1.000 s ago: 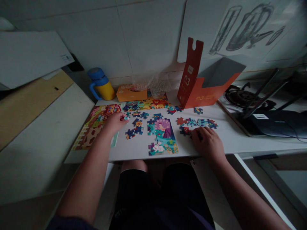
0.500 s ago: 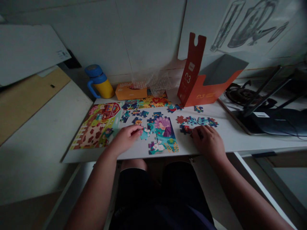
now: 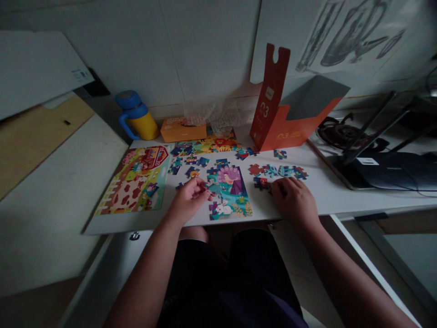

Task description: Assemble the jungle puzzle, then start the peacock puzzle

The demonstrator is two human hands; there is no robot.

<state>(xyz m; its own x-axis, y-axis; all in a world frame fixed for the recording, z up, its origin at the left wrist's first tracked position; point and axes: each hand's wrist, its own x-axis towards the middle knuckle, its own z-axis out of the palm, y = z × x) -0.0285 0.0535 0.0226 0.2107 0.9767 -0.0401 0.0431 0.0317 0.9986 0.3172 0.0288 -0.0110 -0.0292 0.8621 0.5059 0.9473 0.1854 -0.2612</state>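
Observation:
A partly joined jigsaw puzzle [image 3: 234, 191] with a pink peacock and a white rabbit lies in front of me on the table. At its left edge my left hand [image 3: 190, 200] is closed, thumb and fingers pinching a puzzle piece [image 3: 212, 187] that they partly cover. My right hand [image 3: 296, 200] rests on the table right of the puzzle, its fingers curled; what they hold, if anything, is hidden. Touching or close beside those fingertips lies a dark puzzle piece with red [image 3: 262, 183]. Just beyond is a row of joined blue and red pieces [image 3: 278, 171].
A farm puzzle [image 3: 131, 182] lies left, loose pieces [image 3: 193, 172] between. Behind stand a blue-yellow flask [image 3: 139, 119], an orange box [image 3: 183, 130], clear plastic wrap [image 3: 221, 116] and an open orange carton [image 3: 285, 130]. A black router [image 3: 385, 169] sits at right.
My left hand has moved right, against the puzzle's left edge, with the piece in its fingers. My right hand stays in place. The view has shifted slightly.

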